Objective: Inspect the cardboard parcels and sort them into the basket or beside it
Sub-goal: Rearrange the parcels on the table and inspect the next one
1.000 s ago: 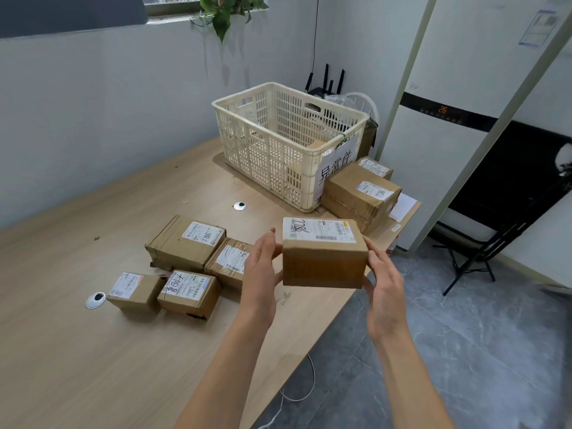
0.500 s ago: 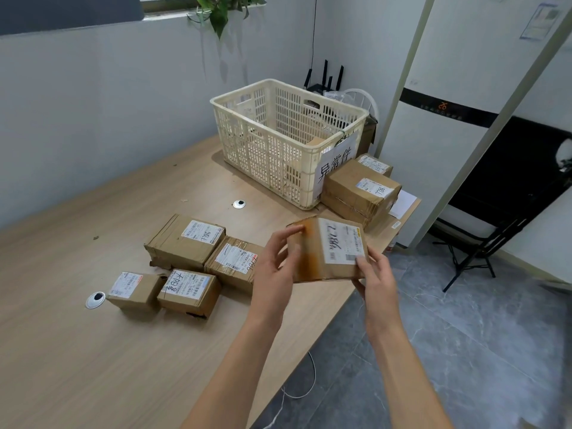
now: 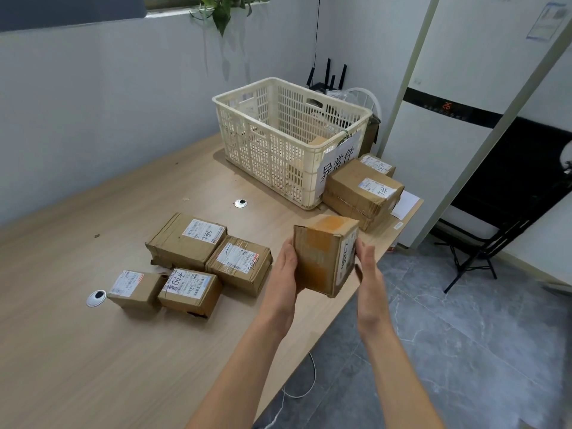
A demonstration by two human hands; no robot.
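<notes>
I hold a small cardboard parcel (image 3: 322,258) in the air over the table's front edge, its label face turned to the right. My left hand (image 3: 283,274) grips its left side and my right hand (image 3: 366,267) holds its labelled right side. Several more labelled parcels (image 3: 188,239) lie grouped on the wooden table (image 3: 93,351) to the left. The cream plastic basket (image 3: 278,150) stands at the table's far end with a paper sign and a parcel partly visible inside. Two parcels (image 3: 362,193) lie beside the basket on its right.
The table's front edge runs diagonally under my arms, with grey tiled floor and a white cable to the right. Two round cable grommets (image 3: 96,298) are set into the tabletop. A white cabinet (image 3: 439,150) and a black stand are at the right.
The parcel has been rotated in my hands: its label faced up, then toward me, and now faces right. My hands have shifted round it while it stayed over the table edge.
</notes>
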